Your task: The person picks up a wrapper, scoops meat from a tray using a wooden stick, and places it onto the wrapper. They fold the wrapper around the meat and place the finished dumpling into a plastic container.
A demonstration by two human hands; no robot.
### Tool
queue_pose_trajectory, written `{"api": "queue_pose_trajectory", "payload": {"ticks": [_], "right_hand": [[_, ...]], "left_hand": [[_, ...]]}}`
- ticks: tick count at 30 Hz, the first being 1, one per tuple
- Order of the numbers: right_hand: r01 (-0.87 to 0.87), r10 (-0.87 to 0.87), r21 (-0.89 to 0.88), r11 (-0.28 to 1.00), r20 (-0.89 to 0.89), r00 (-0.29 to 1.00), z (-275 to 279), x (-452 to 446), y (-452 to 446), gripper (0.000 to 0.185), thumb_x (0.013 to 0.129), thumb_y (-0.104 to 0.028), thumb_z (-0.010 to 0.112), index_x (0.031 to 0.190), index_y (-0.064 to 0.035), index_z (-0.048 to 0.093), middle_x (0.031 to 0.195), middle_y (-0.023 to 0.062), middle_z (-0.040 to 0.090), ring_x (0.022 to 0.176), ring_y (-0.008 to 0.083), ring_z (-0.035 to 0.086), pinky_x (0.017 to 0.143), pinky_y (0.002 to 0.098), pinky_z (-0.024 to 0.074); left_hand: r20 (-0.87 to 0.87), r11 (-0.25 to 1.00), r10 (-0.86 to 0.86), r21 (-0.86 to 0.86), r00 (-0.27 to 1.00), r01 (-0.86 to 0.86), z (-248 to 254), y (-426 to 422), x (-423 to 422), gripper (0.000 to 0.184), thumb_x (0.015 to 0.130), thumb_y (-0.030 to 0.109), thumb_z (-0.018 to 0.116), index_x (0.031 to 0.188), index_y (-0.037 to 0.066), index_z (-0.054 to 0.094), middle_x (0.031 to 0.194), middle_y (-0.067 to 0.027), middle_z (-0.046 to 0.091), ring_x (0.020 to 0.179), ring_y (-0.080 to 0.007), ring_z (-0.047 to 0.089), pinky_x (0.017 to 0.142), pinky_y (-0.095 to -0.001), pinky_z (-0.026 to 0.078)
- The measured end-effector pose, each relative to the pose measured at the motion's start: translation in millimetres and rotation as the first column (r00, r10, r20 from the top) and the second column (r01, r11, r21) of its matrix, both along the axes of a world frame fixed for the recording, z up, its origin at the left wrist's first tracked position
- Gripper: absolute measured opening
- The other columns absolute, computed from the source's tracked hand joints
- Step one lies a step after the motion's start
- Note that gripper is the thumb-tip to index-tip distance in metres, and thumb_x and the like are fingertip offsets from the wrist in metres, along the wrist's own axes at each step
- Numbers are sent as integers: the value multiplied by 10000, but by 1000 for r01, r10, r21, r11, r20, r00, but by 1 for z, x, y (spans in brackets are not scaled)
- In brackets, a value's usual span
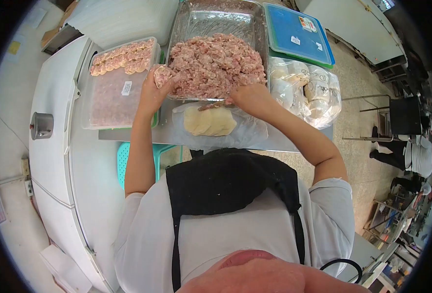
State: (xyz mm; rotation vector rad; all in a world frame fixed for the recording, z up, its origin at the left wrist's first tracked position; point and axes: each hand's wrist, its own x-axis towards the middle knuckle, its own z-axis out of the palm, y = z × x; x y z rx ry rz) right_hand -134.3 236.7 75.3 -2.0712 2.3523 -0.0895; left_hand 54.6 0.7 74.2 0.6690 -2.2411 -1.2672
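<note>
Fingers curled, my left hand (pixel 154 93) holds a meat-filled dumpling (pixel 162 76) at the left edge of the metal tray (pixel 219 22). A large mound of pink ground meat (pixel 216 63) fills the near part of that tray. My right hand (pixel 251 99) is closed at the tray's front right corner, around the end of a thin, meat-smeared spreading tool (pixel 215 105). The tool's blade points left, over a stack of pale round dumpling wrappers (pixel 209 122). These wrappers lie on a clear plastic sheet (pixel 249 128) on the table.
Left of the tray stands a clear plastic container (pixel 106 107) with rows of dumplings (pixel 123 57) along its far side. Bagged wrappers (pixel 306 90) and a blue lid (pixel 299 34) are on the right. A turquoise stool (pixel 123 163) is below the table; a person (pixel 416 156) is far right.
</note>
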Motion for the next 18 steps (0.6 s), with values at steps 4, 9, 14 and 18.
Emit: {"api": "queue_pose_trajectory", "payload": {"ticks": [4,9,14,18], "right_hand": [[-34,29,-62,997,-92,995,11,-25,8,306,899,-369,567,783,-95,637,733,80,655,671,278,663,546,406,505],[87,-87,4,996,-52,995,49,-11,4,290,914,-350,547,800,-100,639,770,93,663,713,293,664,586,419,513],[184,-186,-28,982,-61,981,2,-26,9,224,879,-288,573,826,-95,672,744,105,675,734,302,678,606,423,522],[194,-204,-71,978,-196,959,14,-65,18,228,864,-297,582,791,-101,674,732,89,665,719,282,676,575,410,517]], "left_hand": [[0,999,-32,-27,999,32,-6,-5,16,589,812,225,754,1265,-17,467,1069,-133,628,973,-194,598,834,-330,490],[-22,997,-39,67,999,40,-8,0,16,608,813,223,757,1283,-15,454,1082,-115,617,973,-177,589,842,-321,486],[-37,989,-87,115,996,90,-2,11,8,610,817,217,756,1289,-15,447,1088,-106,616,981,-168,582,844,-314,486],[-16,972,-150,181,989,150,-2,20,13,583,812,187,760,1274,-12,465,1117,-101,613,1021,-164,578,869,-311,482]]}}
